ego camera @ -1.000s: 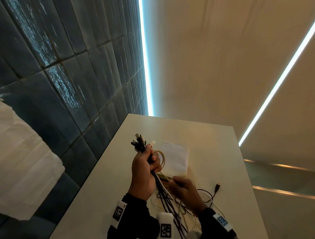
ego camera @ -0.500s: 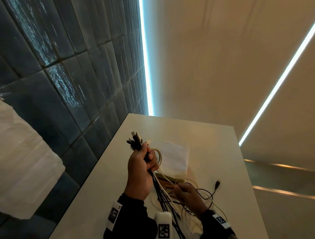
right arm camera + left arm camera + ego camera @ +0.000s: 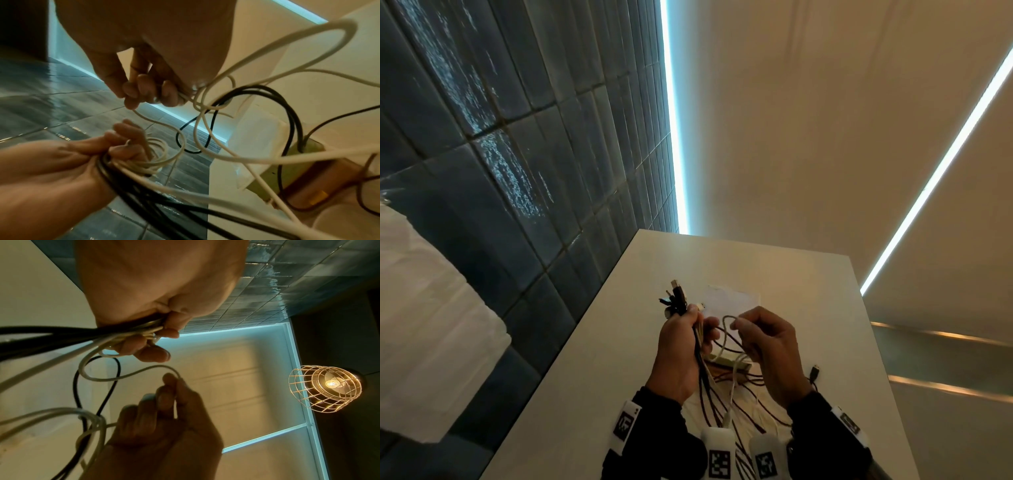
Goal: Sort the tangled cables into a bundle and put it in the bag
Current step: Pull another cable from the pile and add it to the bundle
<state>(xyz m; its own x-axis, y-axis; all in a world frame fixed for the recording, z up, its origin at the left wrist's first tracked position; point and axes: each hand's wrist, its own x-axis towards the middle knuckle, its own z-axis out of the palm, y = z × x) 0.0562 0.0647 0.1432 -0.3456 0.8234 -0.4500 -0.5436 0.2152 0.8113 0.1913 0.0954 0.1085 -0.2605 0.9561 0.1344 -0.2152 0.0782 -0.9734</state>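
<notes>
My left hand (image 3: 700,327) grips a bundle of black and white cables (image 3: 702,377) upright above the table, and their plug ends (image 3: 676,298) stick out above the fist. The strands hang down into a loose tangle (image 3: 743,387) on the table. Just to the right, my right hand (image 3: 736,323) pinches a loop of white cable (image 3: 723,337) between thumb and fingertips. The wrist views show the same pinch (image 3: 148,97) and the left fist closed on the strands (image 3: 156,335). A flat white bag (image 3: 732,299) lies on the table behind both hands.
The white table (image 3: 791,274) runs along a dark tiled wall (image 3: 517,171) on the left. A loose black plug (image 3: 815,371) lies to the right of my right wrist. An olive and brown flat object (image 3: 304,164) sits under the cables by the bag.
My right hand has come up from the tangle on the table to beside my left hand, bringing a white cable loop with it. The left hand keeps its grip on the bundle.
</notes>
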